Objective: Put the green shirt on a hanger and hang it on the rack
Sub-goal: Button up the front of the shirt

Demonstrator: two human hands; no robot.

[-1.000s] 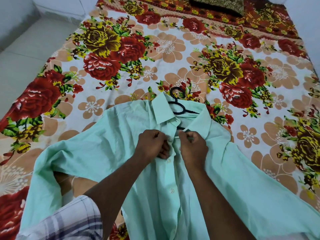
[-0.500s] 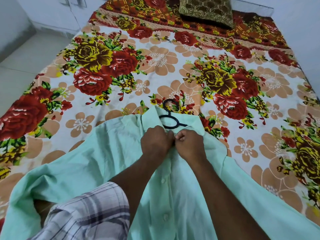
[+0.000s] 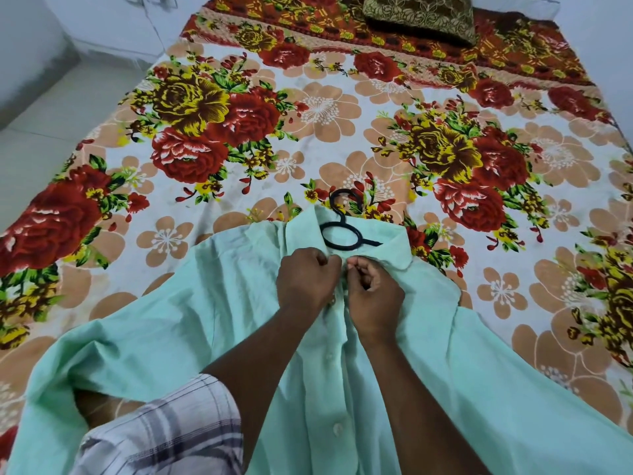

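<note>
Both hands meet just below the collar of the green shirt (image 3: 212, 303), which lies spread on the flowered bedsheet (image 3: 376, 108). Left hand (image 3: 305, 279) and right hand (image 3: 373, 296), fingers curled, pinch the soft, creased front placket. A thin black hanger (image 3: 340, 231), hook and ring showing, sits inside the neckline.

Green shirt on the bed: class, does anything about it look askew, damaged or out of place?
Nothing stands out. The green shirt lies rumpled but undamaged on the floral bedsheet, the hook of the black hanger pokes from the collar as expected, and the left hand and right hand pinch its front.
</note>
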